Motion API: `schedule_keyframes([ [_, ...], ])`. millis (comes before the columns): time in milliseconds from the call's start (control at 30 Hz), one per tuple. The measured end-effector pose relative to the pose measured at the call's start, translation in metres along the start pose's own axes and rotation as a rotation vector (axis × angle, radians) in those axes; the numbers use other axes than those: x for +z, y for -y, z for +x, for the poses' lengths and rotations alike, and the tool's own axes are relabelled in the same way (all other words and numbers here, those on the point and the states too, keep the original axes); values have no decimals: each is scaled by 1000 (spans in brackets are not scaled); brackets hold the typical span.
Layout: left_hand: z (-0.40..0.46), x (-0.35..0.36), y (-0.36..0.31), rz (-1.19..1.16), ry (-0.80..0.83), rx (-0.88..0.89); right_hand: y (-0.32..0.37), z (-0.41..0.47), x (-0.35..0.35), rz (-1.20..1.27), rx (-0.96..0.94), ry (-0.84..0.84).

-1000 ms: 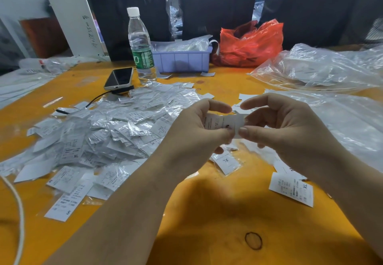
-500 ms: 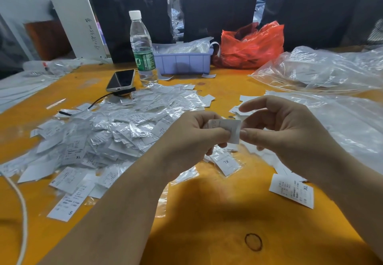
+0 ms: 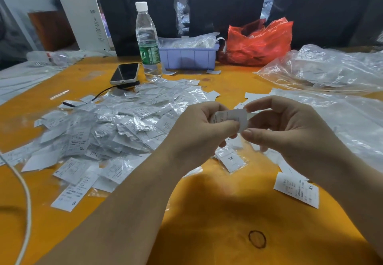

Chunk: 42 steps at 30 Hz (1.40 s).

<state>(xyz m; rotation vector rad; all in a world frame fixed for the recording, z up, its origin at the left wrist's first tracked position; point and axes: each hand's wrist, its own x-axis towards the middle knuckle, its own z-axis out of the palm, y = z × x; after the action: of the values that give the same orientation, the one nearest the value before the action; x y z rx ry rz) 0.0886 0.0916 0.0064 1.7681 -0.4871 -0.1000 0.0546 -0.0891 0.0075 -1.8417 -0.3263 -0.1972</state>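
against the frame a second ago, the label [image 3: 229, 117] is no longer stretched flat: its right end is curled over and down, and the hands are brought slightly closer together. the label is held in the air above the table [image 3: 207, 223], between the two hands, just over a sleeved tag [image 3: 232, 161] marked "xl".

the left hand [image 3: 199, 138] is closed on the label's left part, with thumb and forefinger pinched on it and the other fingers curled beneath. the right hand [image 3: 290, 138] is half curled. its forefinger tip is laid on the top of the bent end and its thumb is set at the lower corner, so the fold is nipped lightly.

the label's long axis is laid roughly left to right, across the body, with the bent end toward the right hand. neither hand is nearer, as it is touched by both. folding is judged to be the step in hand, and the coming move is judged to turn on the bent end being pressed back along that axis toward the left thumb.

print is seen on the held label but cannot be read. "xl" is read on tags in the pile [image 3: 116, 127] and on a loose tag [image 3: 296, 190] by the right wrist. "s" is read on an s tag [image 3: 70, 196] at the pile's near edge. the bottle [image 3: 148, 40] is wrapped in a green band whose brand cannot be made out.
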Motion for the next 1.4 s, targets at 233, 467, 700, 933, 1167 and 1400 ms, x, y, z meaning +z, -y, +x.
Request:
schedule_keyframes([
  [233, -2, 3, 0, 16, 23, -11, 1, 0, -3, 21, 1, -56],
  [467, -1, -3, -2, -18, -93, -20, 3, -1, -6, 5, -8, -76],
  [700, -1, -2, -4, -48, -33, -4, 4, -1, -6, 11, -11, -68],
  [933, -2, 1, -5, -42, 17, 2, 3, 0, -7, 38, 7, -56],
  [1167, -1, 0, -4, -40, 29, -10, 4, 1, -7, 17, 2, -80],
  [1400, -2, 0, -3, -23, 57, 6, 5, -1, -6, 24, -4, -74],
])
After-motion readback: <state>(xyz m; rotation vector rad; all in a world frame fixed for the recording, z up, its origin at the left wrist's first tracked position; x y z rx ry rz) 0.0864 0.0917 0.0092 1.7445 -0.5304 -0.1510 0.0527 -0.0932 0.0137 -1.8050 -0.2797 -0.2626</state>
